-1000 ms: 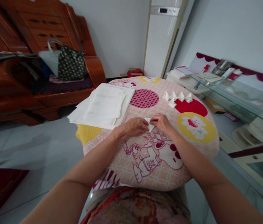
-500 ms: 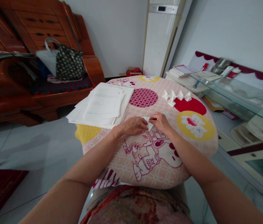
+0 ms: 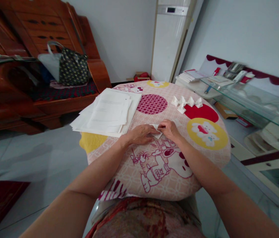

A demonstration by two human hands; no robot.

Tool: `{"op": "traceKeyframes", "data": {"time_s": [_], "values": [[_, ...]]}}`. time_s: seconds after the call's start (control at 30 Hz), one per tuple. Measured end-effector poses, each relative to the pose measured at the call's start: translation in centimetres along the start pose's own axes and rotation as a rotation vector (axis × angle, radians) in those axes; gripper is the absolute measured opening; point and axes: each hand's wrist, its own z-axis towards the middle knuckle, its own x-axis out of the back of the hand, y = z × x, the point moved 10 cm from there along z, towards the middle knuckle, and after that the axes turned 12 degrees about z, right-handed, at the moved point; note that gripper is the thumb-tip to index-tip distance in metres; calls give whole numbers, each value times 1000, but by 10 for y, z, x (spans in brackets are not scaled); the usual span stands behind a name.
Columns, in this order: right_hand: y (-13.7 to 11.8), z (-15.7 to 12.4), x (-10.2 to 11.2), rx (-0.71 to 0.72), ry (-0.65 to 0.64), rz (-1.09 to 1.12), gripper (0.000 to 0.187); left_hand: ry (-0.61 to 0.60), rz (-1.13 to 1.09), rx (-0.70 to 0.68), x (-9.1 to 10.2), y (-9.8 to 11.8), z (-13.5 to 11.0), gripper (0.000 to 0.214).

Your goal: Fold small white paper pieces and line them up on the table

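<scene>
A small folded white paper lies on the patterned tablecloth, between my two hands. From the left, my left hand holds it down with its fingers close together on the paper. My right hand pinches the paper at its upper right part with curled fingers. Much of the paper is hidden under the fingers, so its exact folds cannot be made out. Farther back on the right stand several small folded white paper pieces with pointed tops, grouped close together.
A stack of white sheets covers the table's left side. The round table wears a pink tablecloth with cartoon figures. At right is a glass-topped cabinet with odds and ends. A wooden sofa with a dotted bag stands at left.
The fingers of my left hand have shifted slightly across the paper. My right hand keeps its pinch in nearly the same place.
</scene>
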Motion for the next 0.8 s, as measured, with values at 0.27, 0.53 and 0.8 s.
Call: {"op": "traceKeyframes", "data": {"time_s": [0.27, 0.53, 0.8], "values": [[-4, 0, 2, -7, 20, 14, 15, -24, 109, -6, -3, 8, -1, 32], [-1, 1, 13, -74, 81, 37, 16, -59, 123, 23, -6, 6, 1, 31], [8, -10, 22, -263, -52, 113, 12, -41, 135, 10, -6, 6, 2, 28]]}}
